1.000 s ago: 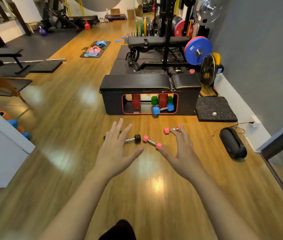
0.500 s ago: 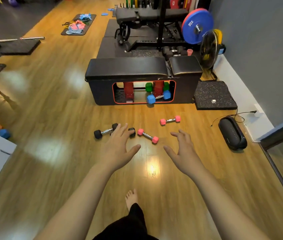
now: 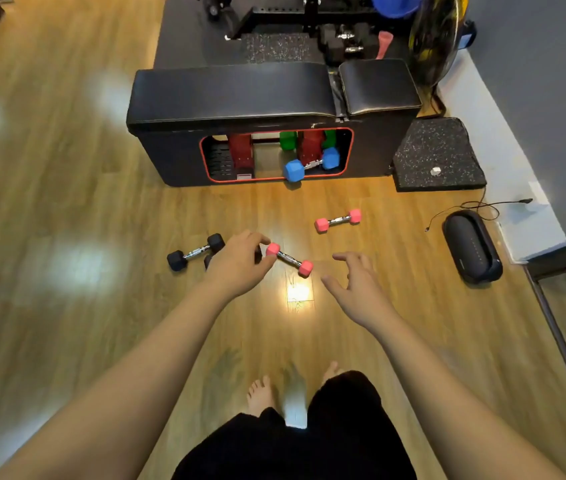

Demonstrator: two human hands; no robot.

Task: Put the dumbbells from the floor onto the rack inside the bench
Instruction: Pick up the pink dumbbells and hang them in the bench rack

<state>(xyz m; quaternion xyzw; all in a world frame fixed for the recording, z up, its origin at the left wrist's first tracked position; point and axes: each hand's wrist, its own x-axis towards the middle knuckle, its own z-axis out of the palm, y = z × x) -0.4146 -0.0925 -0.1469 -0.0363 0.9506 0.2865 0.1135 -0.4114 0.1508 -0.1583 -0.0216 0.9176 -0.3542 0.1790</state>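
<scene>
Head cam, looking down at a wood floor [image 3: 66,188] in a gym. Both arms stretch out over it.

The left hand [image 3: 236,263] hangs over the dumbbells on the floor, fingers bent downward, thumb just beside the far pink head of the near pink dumbbell [image 3: 290,259]. Whether it's actually touching that head, can't tell. It isn't wrapped around anything, so I'd call it loose. The right hand [image 3: 357,289] is just right of the same dumbbell, fingers spread and slightly bent, holding nothing.

That near pink dumbbell lies on the floor at a diagonal between the two hands. A second pink dumbbell [image 3: 338,220] sits farther off and to the right, well apart from both hands. A black dumbbell [image 3: 195,252] lies left of the left hand, and there's another black head partly hidden behind the hand.

Farther away is the black bench [image 3: 233,95] with a red-edged opening in its front. Inside is the rack [image 3: 240,152] with red uprights, green dumbbell heads [image 3: 288,140] up top, and a blue dumbbell [image 3: 309,165] poking out of the opening, its near head right at the edge.

Right of the bench is a speckled black mat [image 3: 437,154], and near the right wall a black speaker [image 3: 472,245] with a cable. Bare feet [image 3: 260,393] and dark trousers show at the bottom.
</scene>
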